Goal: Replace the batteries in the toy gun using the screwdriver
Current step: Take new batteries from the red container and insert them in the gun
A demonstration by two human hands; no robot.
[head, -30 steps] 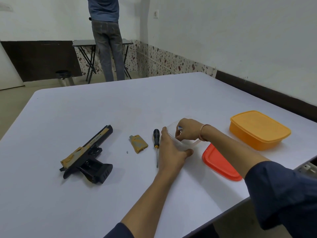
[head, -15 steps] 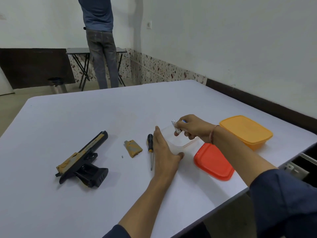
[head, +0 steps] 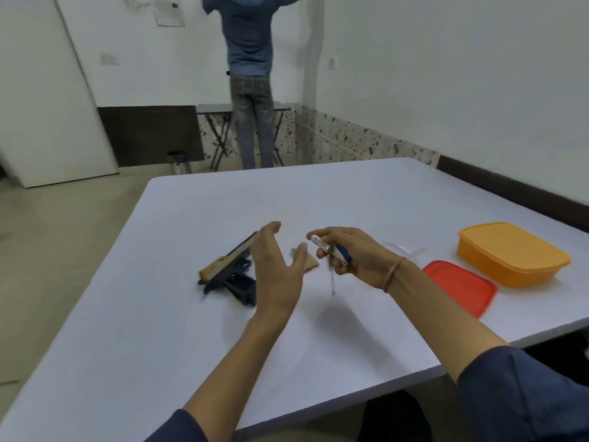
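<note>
The black and tan toy gun [head: 228, 271] lies on the white table [head: 159, 314], partly behind my left hand [head: 275, 269], which hovers above it with fingers spread. My right hand [head: 353, 256] holds white and blue batteries [head: 328, 248] in its curled fingers, raised above the table. The tan battery cover [head: 309, 264] lies between my hands, partly hidden. Only the metal shaft of the screwdriver [head: 332, 283] shows below my right hand.
A red lid [head: 459, 287] and a closed orange box [head: 513, 253] sit at the right. A clear container [head: 401, 248] is faint behind my right wrist. A person [head: 251, 74] stands by a folding table at the far wall.
My right hand lifted the batteries out of the clear container and moved left. My left hand left the container and rose over the gun. The camera tilted up.
</note>
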